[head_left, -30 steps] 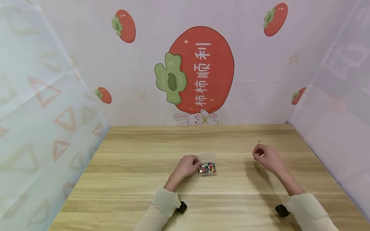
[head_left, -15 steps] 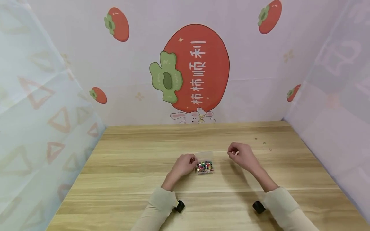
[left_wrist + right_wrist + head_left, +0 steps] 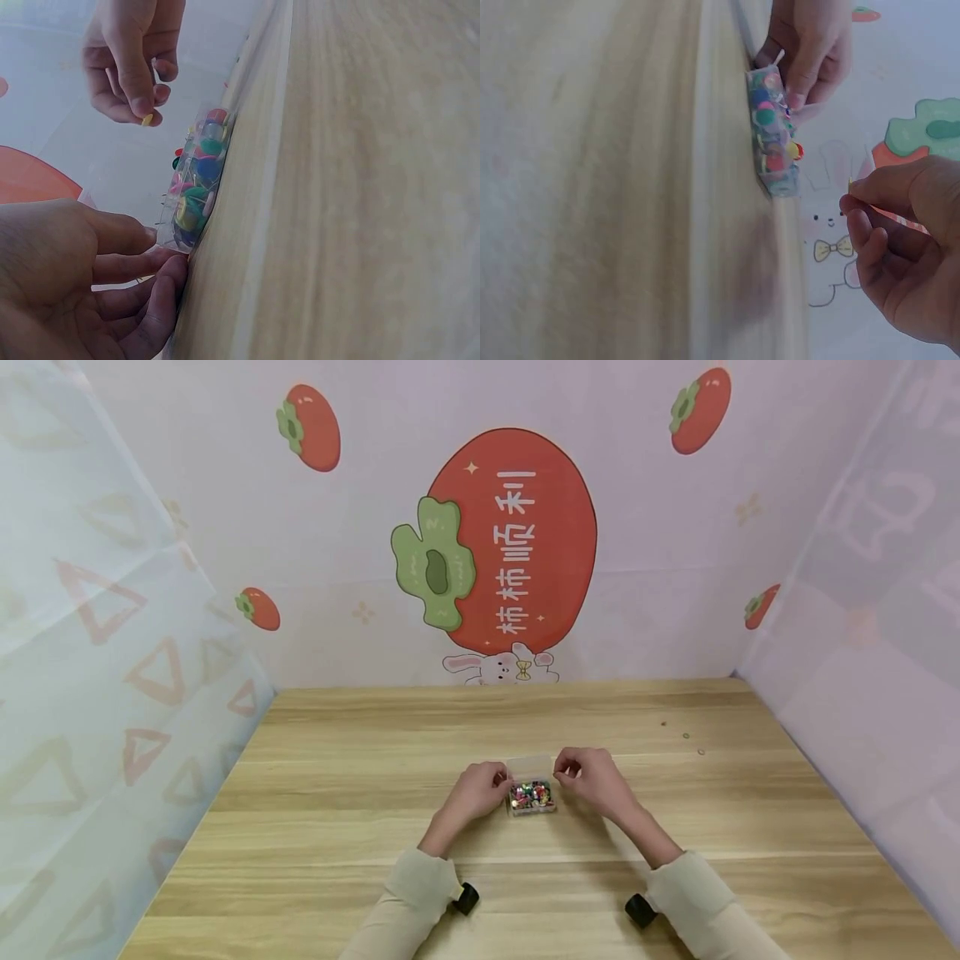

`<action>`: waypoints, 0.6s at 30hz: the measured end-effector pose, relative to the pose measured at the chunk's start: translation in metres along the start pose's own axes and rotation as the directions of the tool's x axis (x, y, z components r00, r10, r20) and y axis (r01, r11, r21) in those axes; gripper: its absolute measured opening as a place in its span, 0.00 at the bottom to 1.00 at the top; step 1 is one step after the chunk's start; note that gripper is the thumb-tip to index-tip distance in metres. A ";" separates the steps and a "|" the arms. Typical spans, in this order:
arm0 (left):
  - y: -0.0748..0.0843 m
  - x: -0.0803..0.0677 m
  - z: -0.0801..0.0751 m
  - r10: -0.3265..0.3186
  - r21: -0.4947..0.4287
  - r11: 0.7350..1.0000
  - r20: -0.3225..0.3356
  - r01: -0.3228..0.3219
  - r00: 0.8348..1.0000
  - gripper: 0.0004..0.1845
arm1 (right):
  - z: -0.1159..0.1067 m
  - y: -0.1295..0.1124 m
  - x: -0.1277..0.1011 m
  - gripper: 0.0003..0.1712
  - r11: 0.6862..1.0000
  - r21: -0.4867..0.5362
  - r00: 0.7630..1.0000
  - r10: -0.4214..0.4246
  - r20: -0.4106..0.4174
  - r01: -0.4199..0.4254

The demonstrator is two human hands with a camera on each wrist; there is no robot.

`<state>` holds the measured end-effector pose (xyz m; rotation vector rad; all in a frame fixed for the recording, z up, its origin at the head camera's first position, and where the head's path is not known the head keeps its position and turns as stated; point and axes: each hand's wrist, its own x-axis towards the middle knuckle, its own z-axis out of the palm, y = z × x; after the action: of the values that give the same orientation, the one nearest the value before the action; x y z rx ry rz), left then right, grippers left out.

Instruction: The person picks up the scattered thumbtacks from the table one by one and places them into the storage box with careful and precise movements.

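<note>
A small clear plastic box [image 3: 534, 812] lies on the wooden table, its transparent lid [image 3: 531, 767] raised at the back. Colourful thumbtacks [image 3: 208, 166] fill it, in red, green, blue, pink and yellow. My left hand [image 3: 477, 789] grips the box's left end between thumb and fingers. Just off the box's right back corner, my right hand [image 3: 592, 781] pinches a yellow thumbtack [image 3: 147, 119] between thumb and forefinger. In the right wrist view the tack shows as a thin yellow edge at the fingertips.
Several tiny pieces lie apart at the table's back right, among them one small ring-like piece [image 3: 701, 752]. Behind the table [image 3: 337, 893] hangs a cloth wall [image 3: 637, 643] printed with persimmons; similar cloth closes both sides.
My right hand has moved left across the table to the box, uncovering small pieces at the back right. My left hand has stayed at the box's left end.
</note>
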<state>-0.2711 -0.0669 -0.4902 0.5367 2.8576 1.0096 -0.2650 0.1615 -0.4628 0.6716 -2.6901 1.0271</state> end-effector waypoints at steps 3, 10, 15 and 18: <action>0.000 0.000 0.000 -0.002 0.002 1.000 -0.004 0.002 1.000 0.07 | 0.006 -0.003 -0.001 0.08 0.999 -0.031 1.000 0.016 0.017 -0.016; 0.000 0.000 0.000 -0.009 0.004 1.000 -0.006 0.009 1.000 0.07 | 0.018 -0.006 0.002 0.07 0.990 -0.133 0.998 0.056 0.036 -0.051; 0.000 -0.001 0.001 -0.018 0.000 1.000 0.003 0.018 1.000 0.06 | 0.020 -0.006 0.004 0.05 0.987 -0.155 0.997 0.056 0.048 -0.048; 0.000 0.000 0.000 -0.023 -0.004 1.000 0.006 0.023 1.000 0.06 | 0.017 -0.005 0.003 0.04 0.988 -0.148 0.998 0.050 0.049 -0.042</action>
<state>-0.2710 -0.0671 -0.4908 0.5048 2.8490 1.0081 -0.2652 0.1460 -0.4712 0.6194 -2.8048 0.8217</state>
